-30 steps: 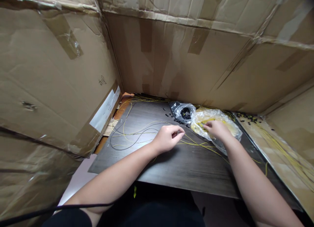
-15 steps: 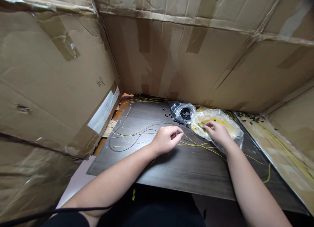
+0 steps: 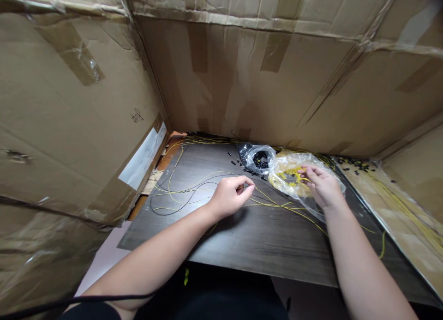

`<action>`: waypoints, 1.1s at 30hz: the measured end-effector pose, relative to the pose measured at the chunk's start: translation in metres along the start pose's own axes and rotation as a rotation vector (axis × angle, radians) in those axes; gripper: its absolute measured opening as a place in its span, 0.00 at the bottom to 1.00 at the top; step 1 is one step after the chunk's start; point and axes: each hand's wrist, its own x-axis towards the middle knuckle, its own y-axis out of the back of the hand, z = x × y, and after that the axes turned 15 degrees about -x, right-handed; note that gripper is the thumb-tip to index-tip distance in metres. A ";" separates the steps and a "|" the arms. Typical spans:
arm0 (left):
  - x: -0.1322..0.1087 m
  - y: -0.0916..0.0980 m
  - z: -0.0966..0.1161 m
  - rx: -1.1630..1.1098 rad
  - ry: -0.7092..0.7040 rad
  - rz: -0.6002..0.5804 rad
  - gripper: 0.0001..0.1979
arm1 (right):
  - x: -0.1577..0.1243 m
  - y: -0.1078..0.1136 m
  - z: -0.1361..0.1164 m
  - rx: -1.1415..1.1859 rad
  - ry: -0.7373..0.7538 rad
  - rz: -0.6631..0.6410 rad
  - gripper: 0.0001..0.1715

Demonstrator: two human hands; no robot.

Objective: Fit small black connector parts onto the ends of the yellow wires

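My left hand is above the middle of the dark board, thumb and forefinger pinched together on what looks like a thin cable. Its exact end is hidden at the fingertips. Over an open plastic bag of small yellow parts is my right hand. Its thumb and fingers are drawn together at the bag's mouth; whatever they grip is too small to make out. More thin yellow and black cables loop across the board, left of and beneath my left hand.
A second clear bag holds small black parts, with several loose black pieces beside it. Cardboard walls enclose the dark board. On the right cardboard strip lie more yellow cables and black pieces.
My right hand has shifted right and turned slightly, uncovering more of the yellow parts in the bag. My left hand keeps its pinch, almost still.
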 end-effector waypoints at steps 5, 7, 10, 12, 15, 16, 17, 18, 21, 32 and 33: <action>0.000 0.001 0.001 -0.006 0.030 0.003 0.09 | -0.003 -0.004 -0.004 0.086 -0.036 -0.033 0.29; 0.000 0.001 0.001 -0.011 0.035 -0.003 0.09 | -0.005 -0.007 -0.006 0.090 -0.037 -0.037 0.30; 0.000 0.000 0.002 -0.016 0.034 -0.008 0.08 | -0.006 -0.010 -0.007 0.067 -0.033 -0.041 0.30; 0.000 0.000 0.002 -0.013 0.034 -0.008 0.08 | -0.006 -0.012 -0.007 0.034 -0.028 -0.037 0.30; 0.000 0.000 0.002 0.002 0.043 -0.008 0.08 | -0.006 -0.014 -0.005 -0.061 -0.005 -0.013 0.30; 0.000 0.000 0.002 0.007 0.046 -0.007 0.08 | -0.006 -0.015 -0.004 -0.109 0.007 -0.001 0.29; 0.000 0.000 0.001 0.012 0.049 -0.005 0.08 | -0.006 -0.015 -0.002 -0.168 0.019 0.013 0.29; 0.001 0.000 0.001 0.017 0.050 -0.002 0.08 | -0.006 -0.016 -0.001 -0.237 0.032 0.029 0.27; 0.001 0.001 0.000 0.027 0.047 0.010 0.09 | -0.006 -0.019 0.001 -0.500 0.081 0.063 0.20; 0.001 0.001 -0.002 0.028 0.034 0.001 0.09 | -0.009 -0.037 -0.021 -1.096 0.273 0.107 0.16; 0.001 0.002 -0.002 0.028 0.030 0.001 0.09 | -0.008 -0.038 -0.025 -1.112 0.295 0.127 0.17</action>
